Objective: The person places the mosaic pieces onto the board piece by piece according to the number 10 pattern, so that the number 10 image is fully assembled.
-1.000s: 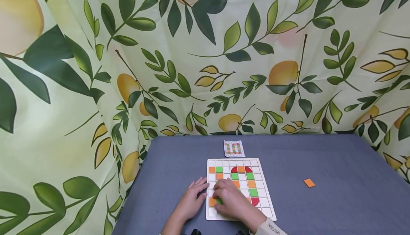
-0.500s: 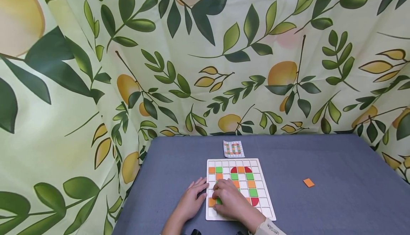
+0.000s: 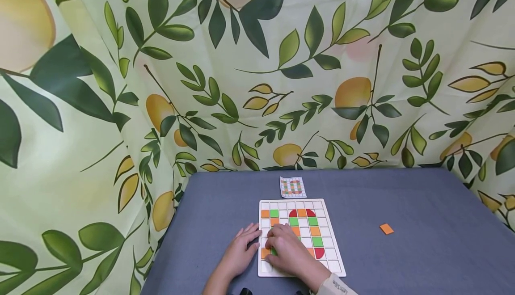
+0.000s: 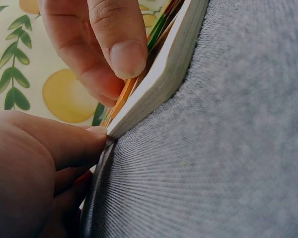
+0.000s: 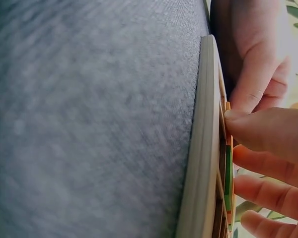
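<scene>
A white grid board (image 3: 333,266) lies on the table, with orange, green and red tiles set in some squares. My left hand (image 3: 240,251) rests at its left edge, fingers extended; in the left wrist view the left thumb (image 4: 84,141) touches the board's side. Over the board's lower left, my right hand (image 3: 287,250) has its fingertips down on the tiles. The right thumb (image 5: 260,128) touches an orange tile (image 5: 228,106), and the other fingers lie along a green tile (image 5: 228,178). Several squares are hidden beneath the right hand.
Behind the board lies a small printed card (image 3: 293,187) with a coloured grid pattern. One loose orange tile (image 3: 386,229) is on the grey tablecloth (image 3: 434,250) to the right. A leaf-and-fruit patterned curtain (image 3: 257,71) hangs behind and to the left.
Both hands stay nearly in place, the right hand's fingers still on the tiles. The whole head view shifts very slightly.
</scene>
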`<state>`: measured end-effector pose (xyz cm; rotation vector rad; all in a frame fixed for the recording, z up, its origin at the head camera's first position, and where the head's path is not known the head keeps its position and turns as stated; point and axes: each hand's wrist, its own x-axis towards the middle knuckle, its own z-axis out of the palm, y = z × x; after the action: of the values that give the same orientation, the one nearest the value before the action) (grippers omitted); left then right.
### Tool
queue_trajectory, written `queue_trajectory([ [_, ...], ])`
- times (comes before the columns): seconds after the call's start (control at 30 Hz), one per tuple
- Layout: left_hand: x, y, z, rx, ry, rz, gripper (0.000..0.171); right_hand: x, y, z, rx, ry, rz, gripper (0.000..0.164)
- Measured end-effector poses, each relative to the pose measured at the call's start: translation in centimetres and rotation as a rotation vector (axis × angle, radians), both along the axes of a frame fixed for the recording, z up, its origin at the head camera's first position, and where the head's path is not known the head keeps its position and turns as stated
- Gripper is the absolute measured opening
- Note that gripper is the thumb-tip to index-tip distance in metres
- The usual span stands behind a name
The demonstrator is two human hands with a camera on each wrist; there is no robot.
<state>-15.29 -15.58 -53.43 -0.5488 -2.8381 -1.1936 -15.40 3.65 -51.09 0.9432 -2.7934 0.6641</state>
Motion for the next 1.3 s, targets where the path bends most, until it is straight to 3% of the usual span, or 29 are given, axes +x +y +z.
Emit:
queue_trajectory([
  [0.17, 0.0, 0.0, 0.0, 0.000, 0.000, 0.001, 0.035, 0.0, 0.7, 0.5, -0.047, 0.046, 0.014, 0.017],
  [0.27, 0.0, 0.0, 0.1, 0.004, -0.004, 0.000, 0.035, -0.1, 2.1, 0.9, -0.094, 0.040, -0.025, 0.017],
  [0.47, 0.0, 0.3, 0.0, 0.007, -0.028, 0.006, 0.036, -0.4, 7.8, 2.4, -0.248, -0.123, -0.314, 0.023],
  [0.6, -0.1, 0.2, 0.0, 0.005, -0.037, 0.013, 0.036, -0.8, 12.9, 2.9, -0.317, -0.162, -0.504, 0.032],
  [0.77, 0.0, 0.2, 0.0, 0.003, -0.027, 0.010, 0.036, -0.6, 19.3, 2.6, -0.307, -0.155, -0.687, 0.046],
  [0.9, 0.1, 0.2, 0.0, 0.005, -0.015, 0.008, 0.036, -0.4, 23.2, 1.9, -0.266, -0.235, -0.803, 0.056],
  [1.07, 0.1, 0.2, 0.0, 0.004, 0.002, 0.007, 0.035, -0.1, 25.7, 1.0, -0.213, -0.322, -0.874, 0.064],
  [1.3, 0.2, 0.2, -0.1, 0.006, -0.008, 0.012, 0.036, -0.3, 26.5, 0.1, -0.189, -0.436, -0.882, 0.079],
])
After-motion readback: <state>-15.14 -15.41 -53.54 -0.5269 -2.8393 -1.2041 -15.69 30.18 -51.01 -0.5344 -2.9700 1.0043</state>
